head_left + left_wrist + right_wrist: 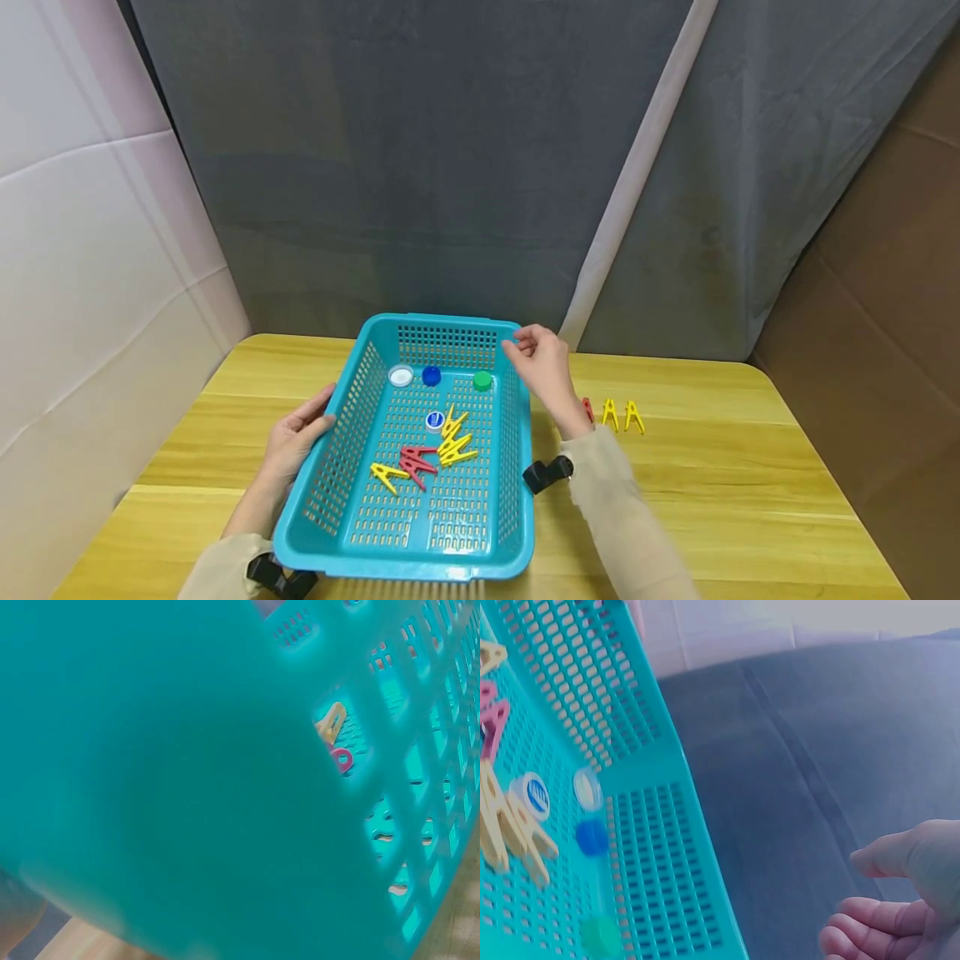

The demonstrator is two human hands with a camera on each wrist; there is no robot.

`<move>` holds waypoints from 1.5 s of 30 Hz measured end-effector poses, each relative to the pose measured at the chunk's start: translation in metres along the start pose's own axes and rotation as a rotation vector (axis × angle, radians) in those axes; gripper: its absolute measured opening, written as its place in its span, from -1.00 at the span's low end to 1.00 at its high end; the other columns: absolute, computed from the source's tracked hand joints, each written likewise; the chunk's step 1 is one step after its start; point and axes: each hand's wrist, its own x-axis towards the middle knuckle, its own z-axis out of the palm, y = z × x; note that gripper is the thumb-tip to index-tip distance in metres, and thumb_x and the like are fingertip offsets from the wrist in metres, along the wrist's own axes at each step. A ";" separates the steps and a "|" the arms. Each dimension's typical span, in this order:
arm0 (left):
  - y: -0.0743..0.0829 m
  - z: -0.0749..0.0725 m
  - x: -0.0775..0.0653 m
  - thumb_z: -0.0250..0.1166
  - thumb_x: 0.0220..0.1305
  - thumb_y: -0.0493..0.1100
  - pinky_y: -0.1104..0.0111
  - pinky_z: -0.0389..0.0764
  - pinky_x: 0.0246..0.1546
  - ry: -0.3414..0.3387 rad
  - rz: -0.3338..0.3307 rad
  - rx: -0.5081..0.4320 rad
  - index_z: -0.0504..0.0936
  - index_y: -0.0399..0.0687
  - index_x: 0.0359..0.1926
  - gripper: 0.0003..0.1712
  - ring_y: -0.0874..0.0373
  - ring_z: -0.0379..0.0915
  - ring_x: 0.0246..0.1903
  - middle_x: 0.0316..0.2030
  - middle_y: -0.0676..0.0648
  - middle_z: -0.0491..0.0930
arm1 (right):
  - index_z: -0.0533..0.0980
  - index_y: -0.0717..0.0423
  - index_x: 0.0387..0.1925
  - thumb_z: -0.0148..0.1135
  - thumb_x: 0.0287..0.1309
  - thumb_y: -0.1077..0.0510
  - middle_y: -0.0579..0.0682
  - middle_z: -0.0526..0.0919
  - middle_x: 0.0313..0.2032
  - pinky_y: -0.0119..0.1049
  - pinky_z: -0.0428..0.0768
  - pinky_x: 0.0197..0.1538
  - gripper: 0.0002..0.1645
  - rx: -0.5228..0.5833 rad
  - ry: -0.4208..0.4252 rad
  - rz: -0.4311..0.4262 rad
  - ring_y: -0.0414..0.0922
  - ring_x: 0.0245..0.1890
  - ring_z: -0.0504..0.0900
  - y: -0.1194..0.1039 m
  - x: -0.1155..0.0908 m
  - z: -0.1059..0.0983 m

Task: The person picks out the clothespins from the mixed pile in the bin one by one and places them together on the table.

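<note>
My left hand (288,446) grips the left rim of a turquoise plastic basket (525,450), thumb over the edge. The basket is tilted toward me above the table. Inside lie several yellow clothespins (387,477), red clothespins (417,464), a white cap (401,376), a blue cap (431,376), a green cap (482,381) and a white cap with a blue printed top (434,421). By the basket's far right corner, my right hand (543,367) has loosely bent fingers with nothing between them; the right wrist view shows this hand (900,900) apart from the basket.
On the wooden table (712,483), right of the basket, lie two yellow clothespins (610,415) and a red clothespin (588,409), partly hidden by my right wrist. A grey curtain (420,167) hangs behind; a white panel (97,250) stands left, a brown panel (885,333) right.
</note>
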 end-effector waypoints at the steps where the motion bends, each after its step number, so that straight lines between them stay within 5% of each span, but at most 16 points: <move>1: 0.000 0.000 0.000 0.16 0.27 -0.36 0.58 0.54 -0.24 0.001 -0.002 0.001 0.18 -0.44 0.29 -0.38 0.49 0.48 -0.17 -0.17 0.40 0.55 | 0.58 0.37 -0.31 0.30 0.07 0.24 0.15 0.60 -0.44 -0.19 0.59 -0.29 -0.78 0.004 -0.009 -0.004 0.00 -0.43 0.58 -0.002 0.000 0.003; 16: 0.002 0.000 0.000 0.15 0.29 -0.34 0.59 0.53 -0.22 -0.003 -0.025 0.042 0.15 -0.41 0.33 -0.36 0.52 0.46 -0.17 -0.18 0.44 0.52 | 0.57 0.36 -0.22 0.28 0.12 0.22 0.15 0.63 -0.33 -0.24 0.59 -0.22 -0.74 0.019 -0.247 0.068 0.01 -0.31 0.61 -0.010 0.006 0.049; 38: 0.002 0.000 -0.001 0.17 0.27 -0.35 0.59 0.53 -0.23 -0.003 -0.008 -0.007 0.21 -0.39 0.29 -0.40 0.50 0.48 -0.17 -0.18 0.39 0.56 | 0.61 0.24 -0.24 0.20 0.04 0.42 0.04 0.62 -0.31 -0.28 0.56 -0.22 -0.79 0.026 -0.557 0.326 -0.09 -0.28 0.57 0.020 0.017 0.098; 45: 0.003 0.001 -0.001 0.17 0.27 -0.37 0.57 0.54 -0.24 -0.003 -0.015 -0.020 0.20 -0.39 0.29 -0.40 0.50 0.48 -0.17 -0.18 0.38 0.56 | 0.62 0.29 -0.24 0.17 0.02 0.48 0.06 0.66 -0.26 -0.32 0.54 -0.25 -0.76 0.039 -0.613 0.472 -0.11 -0.27 0.58 0.026 0.016 0.101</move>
